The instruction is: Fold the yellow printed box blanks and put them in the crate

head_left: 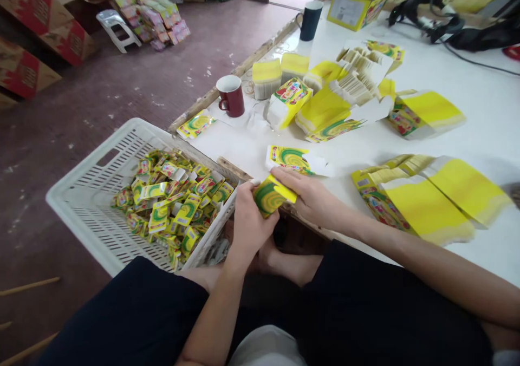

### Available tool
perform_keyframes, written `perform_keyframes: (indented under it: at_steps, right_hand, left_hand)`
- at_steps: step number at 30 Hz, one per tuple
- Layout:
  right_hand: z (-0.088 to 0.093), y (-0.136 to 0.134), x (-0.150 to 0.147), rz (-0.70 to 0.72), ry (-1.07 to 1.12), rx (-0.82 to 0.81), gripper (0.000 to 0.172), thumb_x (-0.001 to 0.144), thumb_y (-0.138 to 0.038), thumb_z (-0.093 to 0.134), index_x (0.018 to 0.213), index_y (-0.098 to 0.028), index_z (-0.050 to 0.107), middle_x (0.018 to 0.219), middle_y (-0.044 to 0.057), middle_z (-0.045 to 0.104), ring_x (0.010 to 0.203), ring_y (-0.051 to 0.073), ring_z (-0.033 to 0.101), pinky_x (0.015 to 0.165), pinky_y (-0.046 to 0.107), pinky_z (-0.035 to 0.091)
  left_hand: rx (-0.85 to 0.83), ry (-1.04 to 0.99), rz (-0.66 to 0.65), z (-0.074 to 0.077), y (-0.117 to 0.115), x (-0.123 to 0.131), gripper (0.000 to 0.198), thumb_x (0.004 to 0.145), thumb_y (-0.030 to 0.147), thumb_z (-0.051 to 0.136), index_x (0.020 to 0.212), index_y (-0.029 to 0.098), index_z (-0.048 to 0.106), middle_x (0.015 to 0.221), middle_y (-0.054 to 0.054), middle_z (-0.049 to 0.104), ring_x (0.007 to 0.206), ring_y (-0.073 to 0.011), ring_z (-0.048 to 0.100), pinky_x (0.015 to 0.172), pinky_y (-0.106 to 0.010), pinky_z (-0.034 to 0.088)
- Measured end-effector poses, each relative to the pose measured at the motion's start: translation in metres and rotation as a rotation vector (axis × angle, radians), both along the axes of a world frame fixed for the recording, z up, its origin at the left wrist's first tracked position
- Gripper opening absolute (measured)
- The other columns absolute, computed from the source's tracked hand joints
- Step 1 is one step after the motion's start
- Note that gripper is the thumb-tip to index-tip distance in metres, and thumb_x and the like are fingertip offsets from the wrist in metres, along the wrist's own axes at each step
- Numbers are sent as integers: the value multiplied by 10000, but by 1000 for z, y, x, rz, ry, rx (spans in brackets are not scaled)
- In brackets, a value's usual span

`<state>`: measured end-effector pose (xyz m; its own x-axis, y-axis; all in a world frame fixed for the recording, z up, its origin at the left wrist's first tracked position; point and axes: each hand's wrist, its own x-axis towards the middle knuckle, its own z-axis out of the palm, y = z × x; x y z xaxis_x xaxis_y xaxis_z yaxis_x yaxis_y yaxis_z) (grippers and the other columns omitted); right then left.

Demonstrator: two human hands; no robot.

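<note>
Between my two hands is a small yellow box [268, 197] with a green swirl printed on it, held over the table's near edge. My left hand [251, 220] grips its left side, with the thumb and fingers closed round it. At its right end, my right hand [306, 195] has its fingers closed on the carton. Just beyond, a flat printed carton [290, 157] lies on the white table [239, 144]. To the left, a white plastic crate [81, 214] holds many small yellow boxes [189, 209] in a loose heap.
Stacks of yellow flat cartons [430, 198] lie on the right, and more bundles [325, 103] farther back. A maroon mug [231, 96] and a dark mug [311, 20] stand near the left edge. Black cables [430, 17] are at the back. Cardboard boxes [38, 8] stand on the floor.
</note>
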<state>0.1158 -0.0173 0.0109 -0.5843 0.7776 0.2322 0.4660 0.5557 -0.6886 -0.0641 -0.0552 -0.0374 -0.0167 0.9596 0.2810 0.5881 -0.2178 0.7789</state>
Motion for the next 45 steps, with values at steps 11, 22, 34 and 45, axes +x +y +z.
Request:
perform_keyframes:
  at_steps: [11,22,34,45]
  right_hand:
    - [13,7,14,195,-206,34,306,925,-121,573,1206,-193,670,1474,215,505,1213,325,666,955,474,577]
    - [-23,25,31,-205,50,-76,652,862,-385,736,1425,-208,459,1400,174,547,1108,289,656,957,476,563]
    - [-63,56,52,-604,-380,-35,174,825,-210,723,984,-171,663,1095,169,655,1055,337,610,964,483,500]
    - [-24,36,28,-501,-99,-231,277,788,-218,612,964,-252,402,802,-15,587,664,174,555,637,300,404]
  left_hand:
    - [1,4,-167,22,8,-27,576,724,463,849,1178,159,669,1061,-104,779,921,-251,751,859,-380,607]
    - [40,-839,260,12,23,-31,584,720,574,821,1140,218,628,1154,-83,707,1089,-221,701,983,-341,565]
    - [-456,-1436,579,20,37,-24,183,1016,324,509,1018,186,630,1202,-101,659,1040,-146,684,977,-310,569]
    - [-387,-1356,142,-11,17,23,597,695,664,823,1035,190,695,1087,-101,744,1041,-208,715,952,-346,562]
